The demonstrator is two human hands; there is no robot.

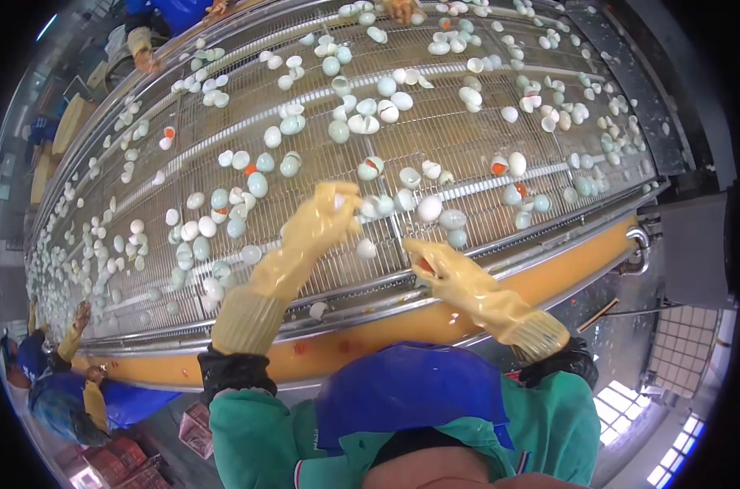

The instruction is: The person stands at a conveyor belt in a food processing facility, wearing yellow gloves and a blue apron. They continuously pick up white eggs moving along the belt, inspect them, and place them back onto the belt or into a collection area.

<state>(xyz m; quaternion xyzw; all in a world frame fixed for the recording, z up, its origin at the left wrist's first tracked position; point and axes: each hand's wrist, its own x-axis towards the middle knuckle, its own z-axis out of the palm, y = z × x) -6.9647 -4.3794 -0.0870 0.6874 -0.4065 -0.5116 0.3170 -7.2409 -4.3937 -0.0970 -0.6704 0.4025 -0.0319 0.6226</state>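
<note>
Before me, whole eggs and broken eggshells, white and pale green, lie on a metal-rod conveyor (296, 244). My left hand (327, 214), in a long yellow rubber glove, is raised above the rods with curled fingers. A white piece, apparently eggshell (339, 200), shows between them. Just right of these fingers are blurred pale shells (376, 206). Nearer the conveyor's front edge, my right hand (446, 269), gloved alike, curls around a broken egg (425, 266); red-orange yolk shows, and the fingers hide most of it. A white egg (430, 208) and a greenish egg (452, 219) lie beyond it.
A metal rail (370, 299) and an orange side panel (370, 354) run between the conveyor and my body. Co-workers' gloved hands reach in at the far side (145, 58), the top (402, 9) and the lower left (73, 333). Red crates (116, 458) stand on the floor.
</note>
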